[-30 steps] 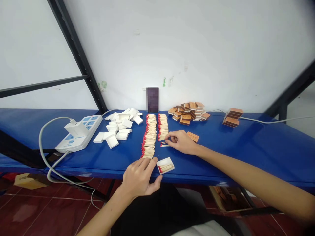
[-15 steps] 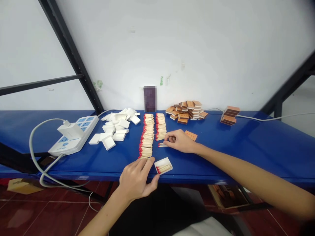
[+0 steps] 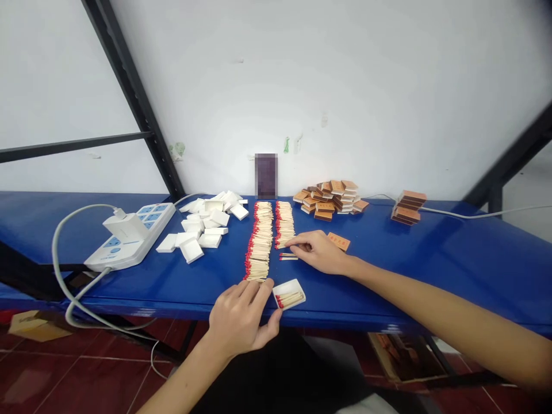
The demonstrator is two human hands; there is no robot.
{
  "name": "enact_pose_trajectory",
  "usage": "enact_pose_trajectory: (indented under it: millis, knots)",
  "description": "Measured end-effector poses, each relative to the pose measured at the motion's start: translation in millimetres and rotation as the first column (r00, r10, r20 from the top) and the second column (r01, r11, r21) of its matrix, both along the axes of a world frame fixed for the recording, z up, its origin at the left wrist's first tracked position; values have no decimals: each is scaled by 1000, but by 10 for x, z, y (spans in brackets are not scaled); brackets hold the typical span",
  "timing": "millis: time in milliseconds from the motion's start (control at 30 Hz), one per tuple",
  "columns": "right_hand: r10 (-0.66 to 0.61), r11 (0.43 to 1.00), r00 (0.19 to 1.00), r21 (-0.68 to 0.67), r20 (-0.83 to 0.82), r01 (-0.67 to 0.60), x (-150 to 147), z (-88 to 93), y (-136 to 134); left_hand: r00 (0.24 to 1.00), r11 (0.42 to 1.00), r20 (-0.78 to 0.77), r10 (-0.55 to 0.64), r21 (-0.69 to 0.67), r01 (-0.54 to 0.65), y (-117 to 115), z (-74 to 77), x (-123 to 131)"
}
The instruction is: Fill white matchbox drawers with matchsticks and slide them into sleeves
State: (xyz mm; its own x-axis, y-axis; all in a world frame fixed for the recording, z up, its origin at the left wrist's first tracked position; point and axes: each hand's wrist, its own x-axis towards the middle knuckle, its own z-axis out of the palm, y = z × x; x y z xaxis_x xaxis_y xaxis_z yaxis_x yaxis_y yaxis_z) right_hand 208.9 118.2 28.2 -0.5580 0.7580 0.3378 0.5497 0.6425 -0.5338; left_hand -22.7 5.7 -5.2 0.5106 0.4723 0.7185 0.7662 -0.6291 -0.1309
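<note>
A small white tray [image 3: 295, 287] with several red-tipped matches lies at the blue table's front edge. My left hand [image 3: 244, 316] rests just left of it, fingers apart, fingertips by the tray and the near end of the long match row [image 3: 260, 241]. Beside that row runs a shorter one [image 3: 284, 221]. My right hand [image 3: 317, 251] is at the near end of the shorter row, thumb and index finger close together; whether a match is between them is too small to tell. A few loose matches [image 3: 288, 256] lie beneath those fingertips.
White empty trays [image 3: 210, 224] are heaped at left, beside a power strip [image 3: 133, 236] with cables. Orange matchboxes [image 3: 332, 197] are piled at the back, with a stack [image 3: 408, 207] farther right. One orange cover [image 3: 338, 241] lies behind my right hand.
The view has shifted slightly. My right hand's fingertips have moved from the loose matches up to the near end of the shorter row. My left hand stays beside the tray.
</note>
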Motion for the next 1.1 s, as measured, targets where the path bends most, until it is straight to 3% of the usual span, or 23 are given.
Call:
enact_pose_trajectory:
  millis: [567,1100]
  knots:
    - [8,1000,990,24,142,-11,-34,60,-52,999,1000,-37,26,16,-25,0,7,31]
    - [-12,998,997,59,73,7,-6,28,-58,999,1000,-44,28,7,-28,4,10,45]
